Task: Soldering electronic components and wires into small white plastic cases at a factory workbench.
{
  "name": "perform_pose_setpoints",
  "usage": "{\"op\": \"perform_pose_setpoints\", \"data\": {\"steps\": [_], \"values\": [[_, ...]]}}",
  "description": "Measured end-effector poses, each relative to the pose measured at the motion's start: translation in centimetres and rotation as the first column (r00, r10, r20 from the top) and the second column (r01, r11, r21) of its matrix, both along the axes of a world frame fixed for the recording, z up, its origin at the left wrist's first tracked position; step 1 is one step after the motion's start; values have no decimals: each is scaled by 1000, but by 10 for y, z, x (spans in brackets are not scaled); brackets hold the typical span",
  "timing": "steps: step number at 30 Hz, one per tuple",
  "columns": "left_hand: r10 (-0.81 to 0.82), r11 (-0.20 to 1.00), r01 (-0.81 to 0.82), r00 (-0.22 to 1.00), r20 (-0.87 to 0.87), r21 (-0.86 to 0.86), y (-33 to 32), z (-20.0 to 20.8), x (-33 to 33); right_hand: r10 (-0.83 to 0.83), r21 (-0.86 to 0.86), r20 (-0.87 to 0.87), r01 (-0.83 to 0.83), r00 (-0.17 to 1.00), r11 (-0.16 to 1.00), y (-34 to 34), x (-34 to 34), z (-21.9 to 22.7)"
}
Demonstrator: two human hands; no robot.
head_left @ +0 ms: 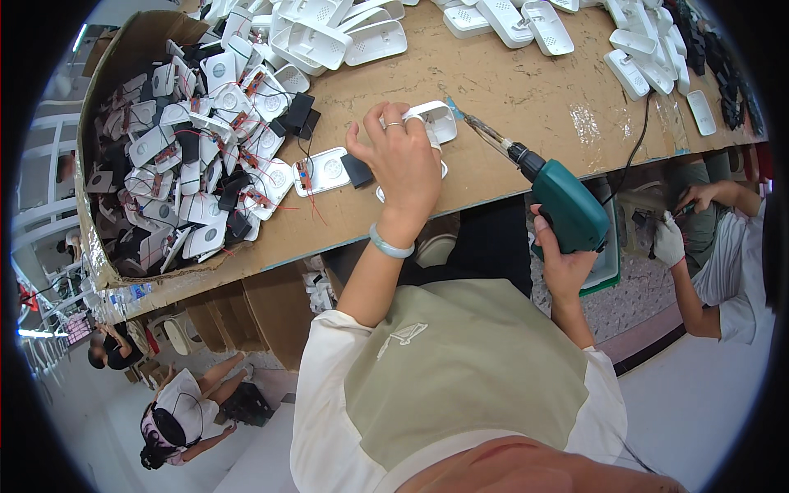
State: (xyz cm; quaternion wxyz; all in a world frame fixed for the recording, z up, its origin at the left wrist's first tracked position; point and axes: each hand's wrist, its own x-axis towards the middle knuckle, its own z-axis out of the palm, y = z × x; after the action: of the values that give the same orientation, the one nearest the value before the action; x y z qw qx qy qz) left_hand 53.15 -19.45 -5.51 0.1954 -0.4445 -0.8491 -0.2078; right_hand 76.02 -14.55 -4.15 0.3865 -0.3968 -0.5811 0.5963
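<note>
My left hand (pixel 401 168) is over the tabletop, its fingers bent against a white plastic housing (pixel 441 123); the fingertips are partly hidden. It wears a ring and a pale bangle. Another white rim shows beneath the palm, mostly covered. Beside this hand lies a white cover (pixel 326 171) with a round speaker-like disc, a small circuit board and thin red wires; a black block (pixel 357 170) sits at its end. My right hand (pixel 564 261) is closed round the green body of an electric screwdriver (pixel 571 205). Its long bit points up-left, with the tip close to the housing.
A cardboard box (pixel 86 189) at left is heaped with wired white covers. White housings (pixel 312 41) are piled along the far edge, more (pixel 645 57) at far right beside black parts (pixel 723 74). A black cable (pixel 637 148) crosses the table edge. A co-worker (pixel 723 263) sits at right.
</note>
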Motion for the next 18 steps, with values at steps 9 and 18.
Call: {"op": "perform_pose_setpoints", "data": {"steps": [9,18], "values": [[58,998,-57,995,77,-9,-6,4,9,1,35,5,-2,1000,999,2,5,6],[-84,990,20,880,467,142,-22,7,6,-45,93,15,43,999,995,-4,1,9]]}}
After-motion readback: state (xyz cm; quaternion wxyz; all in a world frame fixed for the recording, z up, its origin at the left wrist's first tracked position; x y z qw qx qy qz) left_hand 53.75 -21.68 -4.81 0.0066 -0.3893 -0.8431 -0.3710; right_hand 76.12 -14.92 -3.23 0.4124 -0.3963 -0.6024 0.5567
